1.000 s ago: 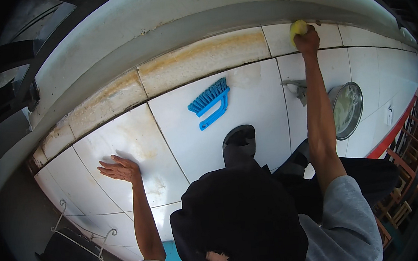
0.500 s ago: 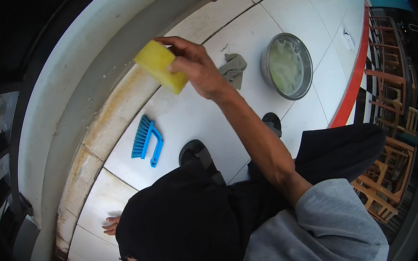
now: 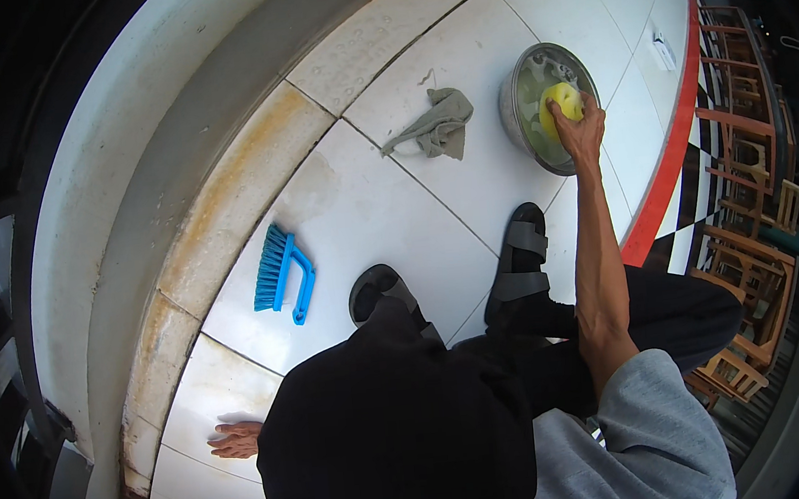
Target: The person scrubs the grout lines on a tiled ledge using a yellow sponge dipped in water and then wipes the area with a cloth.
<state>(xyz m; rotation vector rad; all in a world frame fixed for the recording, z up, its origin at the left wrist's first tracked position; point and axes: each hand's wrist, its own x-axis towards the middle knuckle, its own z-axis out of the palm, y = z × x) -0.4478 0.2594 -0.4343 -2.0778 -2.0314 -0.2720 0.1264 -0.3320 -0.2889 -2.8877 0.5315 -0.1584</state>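
My right hand grips a yellow sponge inside the rim of a round metal basin. Cloudy, foamy water lies in the basin, around the sponge. At the lower left, my left hand rests flat on the white tiles with its fingers spread; my black-clad knee hides the wrist. A blue scrub brush lies on the floor ahead of that hand, its handle toward the right. Between brush and basin a crumpled grey-green cloth lies on the tiles.
A stained tile ledge runs along the grey-white wall at the left. My sandalled feet stand between brush and basin. Beyond a red floor edge at the right are wooden chairs. A small white object lies at the far right.
My right hand has carried the sponge from above the wall ledge rightward to the basin. More of my left hand shows, still flat on the floor.
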